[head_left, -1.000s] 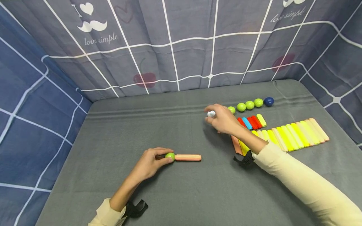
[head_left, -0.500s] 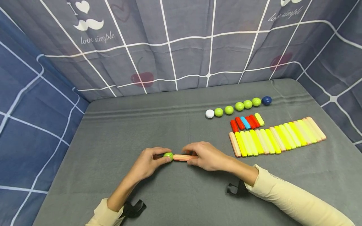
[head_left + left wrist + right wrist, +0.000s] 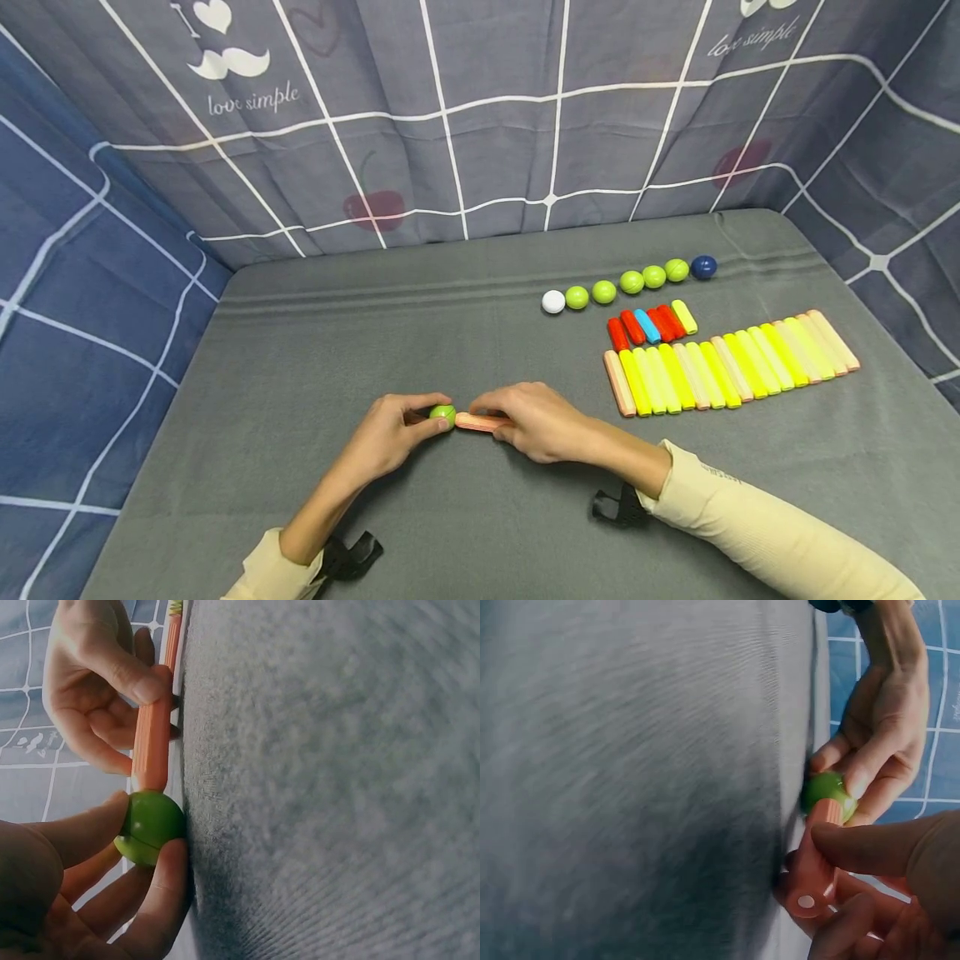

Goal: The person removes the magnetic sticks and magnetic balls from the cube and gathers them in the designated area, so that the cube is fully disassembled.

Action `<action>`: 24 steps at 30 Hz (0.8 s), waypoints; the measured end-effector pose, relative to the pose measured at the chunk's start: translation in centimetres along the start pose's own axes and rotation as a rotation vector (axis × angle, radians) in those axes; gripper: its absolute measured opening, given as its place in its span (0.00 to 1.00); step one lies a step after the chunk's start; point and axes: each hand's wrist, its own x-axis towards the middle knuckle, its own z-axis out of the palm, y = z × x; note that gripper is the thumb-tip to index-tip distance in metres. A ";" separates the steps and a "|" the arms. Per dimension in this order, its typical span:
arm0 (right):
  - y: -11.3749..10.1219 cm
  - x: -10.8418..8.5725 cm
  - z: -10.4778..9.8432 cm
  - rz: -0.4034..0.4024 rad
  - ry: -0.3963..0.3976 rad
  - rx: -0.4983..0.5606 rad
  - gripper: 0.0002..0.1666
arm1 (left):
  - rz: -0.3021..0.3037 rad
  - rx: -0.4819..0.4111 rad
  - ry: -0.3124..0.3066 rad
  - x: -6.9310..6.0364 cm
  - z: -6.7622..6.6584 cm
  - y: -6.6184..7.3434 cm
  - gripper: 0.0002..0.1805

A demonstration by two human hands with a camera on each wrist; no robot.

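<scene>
My left hand [image 3: 390, 437] pinches a green ball [image 3: 442, 413] between thumb and fingers, low over the grey cloth. Against that ball stands one end of an orange ridged magnetic rod [image 3: 476, 422]; in the left wrist view the rod [image 3: 153, 739] appears to touch the ball [image 3: 152, 825]. Thumb and fingers of my right hand [image 3: 543, 423] pinch the rod's other part. From the right wrist view, a small pale disc shows on the rod's near end [image 3: 808, 898]. My right fingers cover much of the rod in the head view.
Beyond my right hand lies a row of balls: a white ball [image 3: 553, 302], several green balls [image 3: 632, 282] and a dark blue ball [image 3: 703, 267]. Short red, blue and yellow rods [image 3: 647, 326] sit before them, with a long row of yellow and orange rods [image 3: 705, 373] nearer.
My right hand has come back from beside the white ball, down and left to the orange rod, and now pinches it. The rod has tilted slightly. My left hand keeps its hold on the green ball.
</scene>
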 end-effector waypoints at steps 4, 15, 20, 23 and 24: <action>-0.2 -0.4 -0.3 -0.018 -0.003 -0.004 0.22 | 0.003 -0.001 -0.001 0.0 0.1 0.1 0.16; 1.8 -4.1 -3.0 0.076 0.114 0.127 0.29 | -0.030 -0.023 0.002 0.2 0.0 0.1 0.15; 3.0 -5.3 -4.1 0.188 0.209 0.237 0.31 | -0.008 -0.022 -0.002 0.0 0.1 0.0 0.16; 3.9 -5.9 -4.4 0.242 0.277 0.176 0.31 | 0.004 -0.017 0.000 0.0 0.1 0.0 0.16; 4.1 -6.1 -4.4 0.255 0.296 0.146 0.31 | 0.003 -0.017 0.001 -0.1 0.1 0.0 0.16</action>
